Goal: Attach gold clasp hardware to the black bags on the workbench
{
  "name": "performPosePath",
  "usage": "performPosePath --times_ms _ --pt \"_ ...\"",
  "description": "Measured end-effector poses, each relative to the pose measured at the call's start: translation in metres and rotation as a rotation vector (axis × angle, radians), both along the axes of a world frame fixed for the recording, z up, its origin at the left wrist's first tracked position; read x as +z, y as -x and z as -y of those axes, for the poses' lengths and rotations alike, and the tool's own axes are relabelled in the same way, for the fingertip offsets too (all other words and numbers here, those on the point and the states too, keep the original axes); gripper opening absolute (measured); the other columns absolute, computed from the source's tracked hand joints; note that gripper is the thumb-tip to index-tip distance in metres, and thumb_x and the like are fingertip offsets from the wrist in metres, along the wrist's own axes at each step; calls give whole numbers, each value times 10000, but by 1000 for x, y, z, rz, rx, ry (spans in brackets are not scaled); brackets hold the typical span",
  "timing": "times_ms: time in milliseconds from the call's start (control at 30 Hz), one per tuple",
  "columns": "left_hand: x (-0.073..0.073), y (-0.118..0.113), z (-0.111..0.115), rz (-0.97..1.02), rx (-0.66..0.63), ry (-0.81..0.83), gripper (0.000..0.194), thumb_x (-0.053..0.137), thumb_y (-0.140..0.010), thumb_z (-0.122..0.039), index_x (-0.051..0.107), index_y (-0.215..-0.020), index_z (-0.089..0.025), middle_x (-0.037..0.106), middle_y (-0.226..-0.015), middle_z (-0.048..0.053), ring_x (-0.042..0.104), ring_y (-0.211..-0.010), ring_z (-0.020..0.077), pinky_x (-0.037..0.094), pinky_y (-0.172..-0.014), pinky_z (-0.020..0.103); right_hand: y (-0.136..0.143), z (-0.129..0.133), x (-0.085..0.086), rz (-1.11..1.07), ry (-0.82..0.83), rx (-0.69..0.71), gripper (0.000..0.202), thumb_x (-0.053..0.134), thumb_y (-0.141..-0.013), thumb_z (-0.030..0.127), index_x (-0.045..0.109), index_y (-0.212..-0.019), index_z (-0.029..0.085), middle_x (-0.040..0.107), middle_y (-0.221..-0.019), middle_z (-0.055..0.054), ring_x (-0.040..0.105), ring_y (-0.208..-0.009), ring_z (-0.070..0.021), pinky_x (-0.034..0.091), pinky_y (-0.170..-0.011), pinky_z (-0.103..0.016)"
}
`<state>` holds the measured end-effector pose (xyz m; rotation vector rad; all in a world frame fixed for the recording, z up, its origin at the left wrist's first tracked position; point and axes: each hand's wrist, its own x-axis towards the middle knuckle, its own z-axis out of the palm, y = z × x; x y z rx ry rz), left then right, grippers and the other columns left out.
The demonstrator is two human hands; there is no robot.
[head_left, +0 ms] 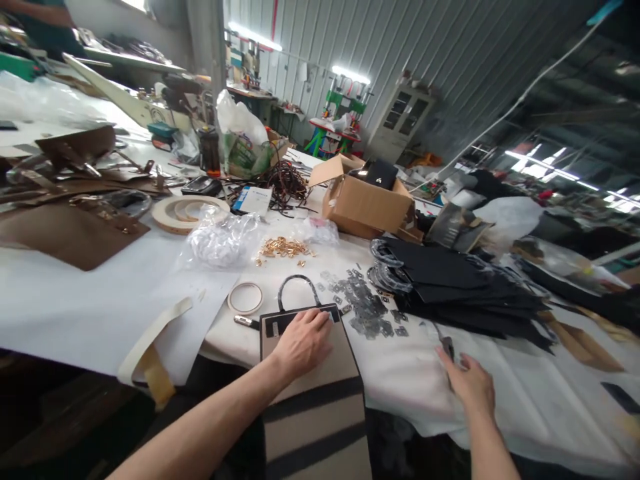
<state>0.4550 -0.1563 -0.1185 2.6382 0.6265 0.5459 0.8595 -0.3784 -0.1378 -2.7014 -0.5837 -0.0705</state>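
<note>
A beige and black bag panel (315, 373) with a looped black handle (299, 280) hangs over the table's near edge. My left hand (304, 341) lies across its black top strip, fingers bent together and pressing on it; a small pale bluish bit shows by the fingertips. A metal-ended tab (246, 322) sticks out at the panel's left side. At the right, my right hand (471, 383) is low over the cloth with thumb and fingers apart. A small dark tool (447, 345) is at its fingertips; its kind is unclear.
Thin metal plates (367, 303) are scattered right of the panel, gold fittings (285, 248) behind it. A tape roll (245, 298) and a clear plastic bag (220, 240) stand left. Stacked black panels (460, 280), a cardboard box (367, 203) and brown bag pieces (75, 227) surround them.
</note>
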Motion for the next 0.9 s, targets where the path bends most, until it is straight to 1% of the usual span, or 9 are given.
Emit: performPosePath --times_ms 133,233,333,400,433,467,533,700,900 --pt "-10 0 0 11 10 -7 325 661 -945 -338 617 -1238 -207 658 -1306 96 562 -1227 292 447 -1057 444 -20 11 -25 9 20 4 329 585 -691 560 704 -817 281 729 -820 -169 679 -831 -452 511 -745 -572" --pt "-12 2 1 3 27 -1 295 640 -948 -336 631 -1212 -204 668 -1288 89 557 -1218 281 439 -1047 430 -12 3 -20 47 -98 -44 186 598 -677 475 637 -698 294 620 -631 -114 620 -680 -405 483 -676 -586" --pt "-11 1 0 -34 22 1 320 619 -962 -371 626 -1226 -191 664 -1302 84 540 -1234 275 432 -1054 425 33 -30 3 -22 -552 -71 223 665 -674 452 629 -763 251 542 -613 -23 557 -585 -271 480 -586 -463" --pt "-11 0 0 -53 18 4 335 605 -971 -378 619 -1247 -187 660 -1316 79 529 -1247 270 425 -1067 424 78 -63 24 -245 -1057 -30 299 681 -690 456 632 -880 231 520 -666 30 472 -513 -153 410 -492 -301" --pt "-11 -1 0 -57 17 7 341 599 -975 -378 616 -1257 -187 657 -1324 77 525 -1253 268 422 -1075 423 103 -81 33 -492 -1232 62 328 703 -692 452 629 -916 225 490 -670 55 408 -485 -108 362 -459 -247" --pt "-11 -1 0 -58 16 8 346 591 -980 -377 612 -1269 -188 654 -1335 75 521 -1260 266 418 -1083 421 127 -100 40 -734 -1327 163 325 724 -714 446 621 -920 217 450 -652 76 349 -466 -82 331 -437 -217" --pt "-11 -2 -1 -55 13 8 354 572 -991 -371 605 -1291 -186 648 -1354 75 515 -1273 265 412 -1091 421 171 -135 48 -946 -1482 270 324 704 -830 483 537 -777 210 314 -568 114 218 -426 -59 243 -392 -188" --pt "-12 -3 -2 -52 23 18 369 565 -995 -361 599 -1315 -181 648 -1360 75 514 -1282 264 416 -1094 419 235 -187 29 -1019 -1558 398 452 638 -921 325 317 -625 210 281 -501 108 210 -389 -56 202 -387 -207" --pt "-16 -5 -2 -57 26 41 347 563 -992 -351 607 -1297 -191 649 -1345 78 519 -1279 264 434 -1090 423 248 -200 7 -947 -1553 368 517 568 -981 338 252 -592 211 214 -455 114 151 -346 -46 133 -367 -209"
